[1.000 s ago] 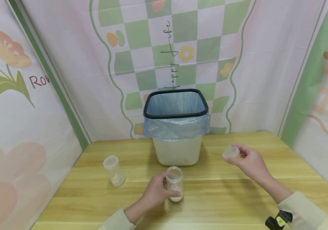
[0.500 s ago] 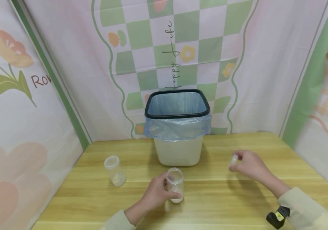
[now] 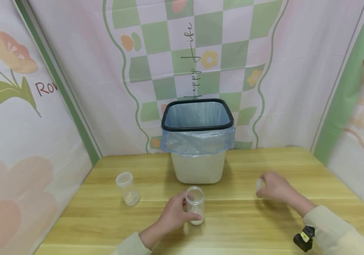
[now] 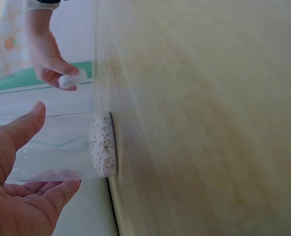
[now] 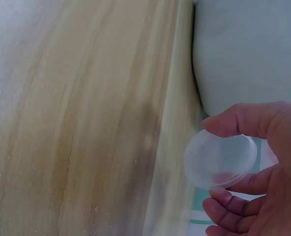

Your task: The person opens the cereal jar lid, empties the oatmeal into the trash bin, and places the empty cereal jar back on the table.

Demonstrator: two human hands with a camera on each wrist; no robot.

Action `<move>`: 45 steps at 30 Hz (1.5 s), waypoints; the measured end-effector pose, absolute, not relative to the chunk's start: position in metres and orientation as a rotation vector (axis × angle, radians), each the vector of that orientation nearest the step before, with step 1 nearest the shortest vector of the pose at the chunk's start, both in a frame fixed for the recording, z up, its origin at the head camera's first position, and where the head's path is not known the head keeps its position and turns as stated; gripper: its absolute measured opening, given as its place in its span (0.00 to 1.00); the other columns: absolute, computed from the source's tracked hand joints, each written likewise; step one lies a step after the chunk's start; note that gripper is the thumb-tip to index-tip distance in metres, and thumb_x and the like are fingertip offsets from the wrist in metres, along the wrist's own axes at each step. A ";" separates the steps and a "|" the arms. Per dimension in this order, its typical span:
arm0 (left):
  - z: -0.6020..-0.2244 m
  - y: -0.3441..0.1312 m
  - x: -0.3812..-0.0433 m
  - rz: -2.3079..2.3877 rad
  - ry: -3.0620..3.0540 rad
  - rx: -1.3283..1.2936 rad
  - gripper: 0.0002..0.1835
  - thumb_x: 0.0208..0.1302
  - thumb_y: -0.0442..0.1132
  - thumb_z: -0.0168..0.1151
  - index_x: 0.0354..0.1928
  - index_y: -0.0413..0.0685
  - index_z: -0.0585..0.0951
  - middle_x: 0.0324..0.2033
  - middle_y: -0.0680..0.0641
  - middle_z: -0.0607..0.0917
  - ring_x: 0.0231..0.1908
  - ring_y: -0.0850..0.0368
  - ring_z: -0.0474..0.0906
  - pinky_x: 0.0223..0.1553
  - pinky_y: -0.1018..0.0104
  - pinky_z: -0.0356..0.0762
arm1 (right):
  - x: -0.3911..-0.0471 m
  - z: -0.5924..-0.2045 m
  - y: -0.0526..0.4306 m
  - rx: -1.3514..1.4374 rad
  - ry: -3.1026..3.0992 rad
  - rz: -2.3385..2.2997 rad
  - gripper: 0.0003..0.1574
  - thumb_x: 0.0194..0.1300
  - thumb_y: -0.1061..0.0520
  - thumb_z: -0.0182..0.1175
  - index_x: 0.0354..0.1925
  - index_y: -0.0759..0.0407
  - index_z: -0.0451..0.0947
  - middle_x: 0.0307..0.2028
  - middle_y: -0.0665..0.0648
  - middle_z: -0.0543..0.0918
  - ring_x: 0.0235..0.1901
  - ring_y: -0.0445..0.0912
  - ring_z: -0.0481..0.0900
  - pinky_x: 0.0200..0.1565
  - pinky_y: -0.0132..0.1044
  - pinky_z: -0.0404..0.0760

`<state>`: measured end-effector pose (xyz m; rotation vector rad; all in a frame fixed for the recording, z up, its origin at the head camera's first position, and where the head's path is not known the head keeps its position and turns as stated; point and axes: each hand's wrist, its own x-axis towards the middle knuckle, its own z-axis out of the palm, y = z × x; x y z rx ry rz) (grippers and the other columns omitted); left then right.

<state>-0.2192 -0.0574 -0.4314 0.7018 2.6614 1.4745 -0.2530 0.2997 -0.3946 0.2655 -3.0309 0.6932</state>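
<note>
My left hand [image 3: 173, 212] grips a clear plastic jar [image 3: 195, 202] that stands upright and lidless on the table. A layer of pale, flaky bits [image 4: 103, 145] covers its bottom, seen in the left wrist view. Over on the right, my right hand [image 3: 277, 187] pinches a round translucent lid [image 5: 220, 158] between thumb and fingers, held a little above the tabletop. Most of the lid hides behind the fingers in the head view. Another clear jar [image 3: 128, 189], with pale pieces at its bottom, stands apart to the left; whether it has a lid I cannot tell.
Behind the gripped jar stands a white bin [image 3: 198, 168] with a black rim and a blue bag liner [image 3: 197, 141]. The wooden table [image 3: 233, 226] ends at patterned cloth [image 3: 293, 78] hung behind and at both sides.
My right hand has turned the lid over, its face swinging away from the head camera, and lowered it toward the table. The left hand and its jar stay nearly in place.
</note>
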 end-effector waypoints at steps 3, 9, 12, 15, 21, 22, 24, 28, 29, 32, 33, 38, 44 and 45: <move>-0.432 -0.057 -0.220 1.475 2.657 0.702 0.30 0.41 0.46 0.81 0.47 0.43 0.79 0.45 0.47 0.84 0.47 0.49 0.82 0.48 0.60 0.80 | -0.254 -0.397 0.301 0.273 -3.074 0.696 0.43 0.41 0.57 0.72 0.48 0.86 0.69 0.39 0.73 0.79 0.32 0.54 0.75 0.34 0.51 0.80; -0.432 -0.057 -0.220 1.474 2.641 0.690 0.31 0.42 0.46 0.80 0.48 0.42 0.78 0.47 0.45 0.84 0.48 0.48 0.81 0.49 0.59 0.79 | -0.254 -0.399 0.301 0.268 -3.109 0.685 0.34 0.41 0.57 0.72 0.39 0.81 0.73 0.31 0.65 0.78 0.27 0.51 0.72 0.30 0.45 0.77; -0.432 -0.058 -0.220 1.471 2.641 0.687 0.31 0.42 0.47 0.80 0.48 0.42 0.78 0.47 0.45 0.84 0.48 0.48 0.81 0.49 0.59 0.79 | -0.253 -0.400 0.300 0.249 -3.113 0.687 0.24 0.39 0.57 0.71 0.29 0.71 0.72 0.25 0.58 0.74 0.23 0.49 0.69 0.25 0.40 0.72; -0.432 -0.058 -0.220 1.468 2.644 0.681 0.31 0.42 0.47 0.80 0.48 0.42 0.78 0.47 0.45 0.84 0.48 0.47 0.81 0.49 0.59 0.80 | -0.253 -0.402 0.299 0.256 -3.110 0.661 0.20 0.38 0.57 0.70 0.24 0.63 0.68 0.21 0.56 0.70 0.21 0.48 0.67 0.23 0.38 0.68; -0.431 -0.057 -0.219 1.447 2.674 0.657 0.30 0.41 0.47 0.81 0.46 0.43 0.79 0.46 0.46 0.84 0.48 0.48 0.81 0.49 0.58 0.79 | -0.255 -0.404 0.297 0.270 -3.114 0.625 0.20 0.35 0.57 0.69 0.24 0.62 0.67 0.21 0.55 0.70 0.21 0.48 0.66 0.23 0.38 0.67; -0.431 -0.057 -0.219 1.443 2.678 0.655 0.30 0.41 0.47 0.81 0.46 0.43 0.79 0.46 0.46 0.84 0.48 0.48 0.81 0.48 0.58 0.79 | -0.255 -0.405 0.297 0.265 -3.115 0.626 0.21 0.35 0.57 0.69 0.24 0.62 0.67 0.21 0.55 0.69 0.21 0.48 0.66 0.23 0.38 0.67; -0.431 -0.057 -0.219 1.435 2.685 0.650 0.30 0.41 0.47 0.81 0.46 0.43 0.79 0.45 0.46 0.84 0.48 0.47 0.81 0.48 0.57 0.79 | -0.256 -0.406 0.297 0.260 -3.111 0.628 0.22 0.35 0.57 0.70 0.24 0.62 0.67 0.21 0.55 0.69 0.21 0.48 0.66 0.23 0.39 0.67; -0.431 -0.057 -0.219 1.427 2.694 0.653 0.30 0.41 0.47 0.81 0.45 0.44 0.79 0.45 0.46 0.84 0.48 0.47 0.81 0.48 0.57 0.79 | -0.257 -0.408 0.296 0.274 -3.094 0.624 0.23 0.34 0.57 0.71 0.24 0.62 0.67 0.21 0.55 0.69 0.22 0.48 0.66 0.24 0.39 0.67; -0.431 -0.057 -0.219 1.426 2.697 0.653 0.30 0.41 0.48 0.81 0.45 0.44 0.79 0.45 0.46 0.84 0.48 0.47 0.81 0.49 0.56 0.79 | -0.258 -0.409 0.295 0.279 -3.090 0.620 0.23 0.34 0.57 0.71 0.24 0.62 0.67 0.21 0.55 0.69 0.22 0.48 0.66 0.24 0.39 0.67; -0.432 -0.057 -0.219 1.425 2.702 0.661 0.29 0.41 0.48 0.81 0.45 0.44 0.79 0.45 0.46 0.85 0.48 0.48 0.81 0.48 0.56 0.80 | -0.259 -0.411 0.295 0.296 -3.077 0.610 0.23 0.33 0.57 0.71 0.24 0.62 0.67 0.21 0.55 0.69 0.21 0.48 0.66 0.24 0.39 0.67; -0.432 -0.057 -0.219 1.422 2.706 0.663 0.29 0.41 0.48 0.81 0.45 0.45 0.79 0.45 0.47 0.85 0.47 0.48 0.81 0.48 0.57 0.80 | -0.260 -0.412 0.295 0.298 -3.075 0.608 0.23 0.33 0.57 0.71 0.23 0.62 0.68 0.21 0.55 0.69 0.21 0.48 0.66 0.24 0.39 0.67; -0.432 -0.057 -0.219 1.422 2.711 0.673 0.29 0.41 0.48 0.81 0.45 0.45 0.79 0.44 0.48 0.85 0.46 0.51 0.81 0.47 0.59 0.80 | -0.261 -0.414 0.295 0.290 -3.079 0.599 0.23 0.34 0.56 0.72 0.24 0.63 0.68 0.21 0.55 0.70 0.21 0.48 0.67 0.24 0.40 0.68; -0.432 -0.058 -0.219 1.427 2.703 0.673 0.30 0.41 0.47 0.81 0.46 0.44 0.79 0.44 0.47 0.85 0.47 0.51 0.81 0.47 0.58 0.80 | -0.262 -0.414 0.294 0.262 -3.116 0.631 0.26 0.41 0.53 0.75 0.25 0.65 0.69 0.23 0.56 0.70 0.23 0.49 0.67 0.25 0.39 0.68; -0.432 -0.058 -0.219 1.427 2.701 0.673 0.30 0.41 0.47 0.81 0.46 0.44 0.79 0.45 0.47 0.85 0.47 0.50 0.81 0.47 0.58 0.80 | -0.262 -0.414 0.293 0.260 -3.121 0.637 0.26 0.43 0.52 0.76 0.26 0.65 0.69 0.23 0.56 0.71 0.23 0.49 0.67 0.25 0.39 0.68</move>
